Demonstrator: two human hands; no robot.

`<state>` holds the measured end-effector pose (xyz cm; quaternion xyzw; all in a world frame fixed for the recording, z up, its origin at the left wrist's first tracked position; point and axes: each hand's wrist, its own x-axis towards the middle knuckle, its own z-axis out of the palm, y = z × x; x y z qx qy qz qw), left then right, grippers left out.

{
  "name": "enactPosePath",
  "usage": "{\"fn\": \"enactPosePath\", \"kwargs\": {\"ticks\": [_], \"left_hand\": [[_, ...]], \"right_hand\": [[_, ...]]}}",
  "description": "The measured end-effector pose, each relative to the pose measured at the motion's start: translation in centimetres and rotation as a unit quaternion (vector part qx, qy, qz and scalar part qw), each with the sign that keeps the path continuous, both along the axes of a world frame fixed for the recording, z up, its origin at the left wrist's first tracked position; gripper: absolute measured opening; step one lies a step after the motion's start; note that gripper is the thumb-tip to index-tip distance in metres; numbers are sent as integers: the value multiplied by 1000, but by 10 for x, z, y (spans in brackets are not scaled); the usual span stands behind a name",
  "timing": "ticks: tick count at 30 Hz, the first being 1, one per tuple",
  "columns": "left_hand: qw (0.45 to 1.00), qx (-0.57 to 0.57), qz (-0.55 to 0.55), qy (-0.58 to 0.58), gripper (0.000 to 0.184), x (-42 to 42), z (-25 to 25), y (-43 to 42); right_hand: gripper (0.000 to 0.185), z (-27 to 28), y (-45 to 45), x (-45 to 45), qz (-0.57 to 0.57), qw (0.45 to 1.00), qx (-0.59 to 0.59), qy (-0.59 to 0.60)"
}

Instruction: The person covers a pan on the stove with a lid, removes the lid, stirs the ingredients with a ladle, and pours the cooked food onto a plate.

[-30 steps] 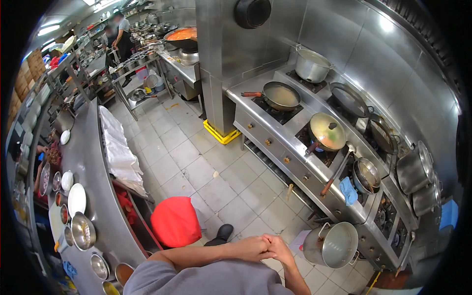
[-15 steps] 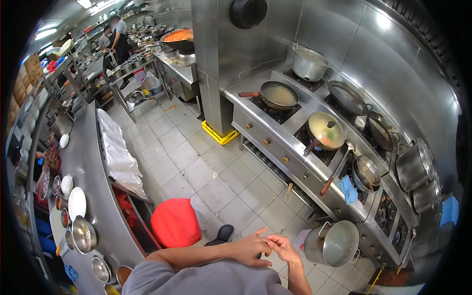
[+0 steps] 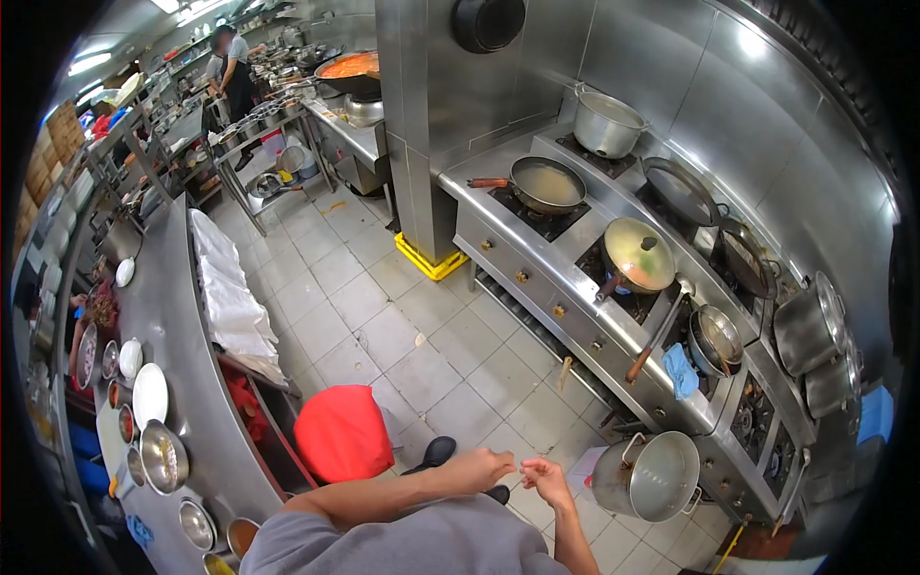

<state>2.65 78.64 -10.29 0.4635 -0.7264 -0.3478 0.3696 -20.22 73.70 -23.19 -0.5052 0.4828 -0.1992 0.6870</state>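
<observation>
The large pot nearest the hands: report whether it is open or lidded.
Open: no lid covers the large pot, and its inside shows below the rim.

A large, deep metal pot (image 3: 644, 479) is seen upright beside the front of the stove range (image 3: 575, 321). It is left uncovered, and its round mouth is flanked by two loop handles (image 3: 692, 502). Its outer wall is marked with brownish stains near one handle; its grey interior is shown, but any contents cannot be made out. A bright red, round-topped object (image 3: 342, 433) is placed beside the steel counter (image 3: 182, 316), above the tiled floor (image 3: 422, 383). Its smooth surface is lightly creased.
</observation>
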Motion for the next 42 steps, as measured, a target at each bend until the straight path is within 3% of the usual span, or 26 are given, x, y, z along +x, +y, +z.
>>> {"fn": "enactPosePath", "kwargs": {"ticks": [2, 5, 8, 9, 10, 11, 13, 14, 16, 17, 19, 20, 22, 23, 25, 26, 28, 31, 38, 42], "left_hand": [[994, 20, 35, -104, 24, 15, 2, -2], [994, 2, 80, -71, 33, 34, 7, -6], [991, 28, 59, -121, 30, 67, 0, -12], [981, 12, 30, -189, 28, 76, -4, -14], [967, -6, 0, -254, 25, 85, -11, -15], [968, -4, -10, -250, 25, 96, -22, -15], [917, -52, -144, -367, 20, 117, -54, -16], [918, -53, -160, -360, 20, 122, -71, -14], [884, 154, -157, -413, 23, 127, -111, -6], [883, 151, -173, -411, 23, 126, -138, -2], [862, 321, -84, -383, 28, 123, -207, 11], [861, 318, -95, -385, 28, 118, -253, 24], [912, 354, 4, -208, 26, 114, -325, 48], [912, 353, -5, -210, 26, 122, -327, 47], [877, 446, 147, -106, 22, 141, -320, 42], [878, 444, 141, -109, 22, 153, -315, 39], [889, 397, 104, -201, 20, 181, -292, 34], [878, 391, 103, -257, 23, 214, -257, 28], [865, 421, 152, -228, 20, 261, -294, 44], [855, 458, 195, -145, 19, 265, -309, 47]], "right_hand": [[12, -38, 8, -20, -11, 992, 112, 55], [16, -92, 31, -54, -56, 975, 193, 96], [12, -125, 64, -86, -112, 951, 216, 189], [12, -133, 73, -99, -117, 950, 218, 191], [11, -140, 83, -114, -70, 946, 192, 251], [11, -143, 95, -125, -24, 935, 167, 311], [11, -128, 100, -126, -2, 931, 162, 328], [12, -123, 107, -128, 29, 928, 149, 341], [12, -147, 116, -133, -84, 941, 177, 277], [11, -158, 123, -135, -125, 945, 180, 245], [11, -153, 119, -123, -152, 939, 205, 230], [11, -150, 117, -114, -162, 937, 208, 229], [11, -144, 113, -96, -161, 939, 196, 234], [11, -141, 111, -86, -169, 937, 198, 234], [11, -137, 109, -68, -170, 937, 187, 241], [11, -134, 108, -61, -176, 936, 188, 240], [12, -135, 108, -46, -126, 939, 183, 263], [13, -136, 112, -33, -139, 937, 186, 260], [15, -147, 129, -12, -178, 930, 203, 249], [16, -147, 136, -6, -166, 932, 195, 255]]}}
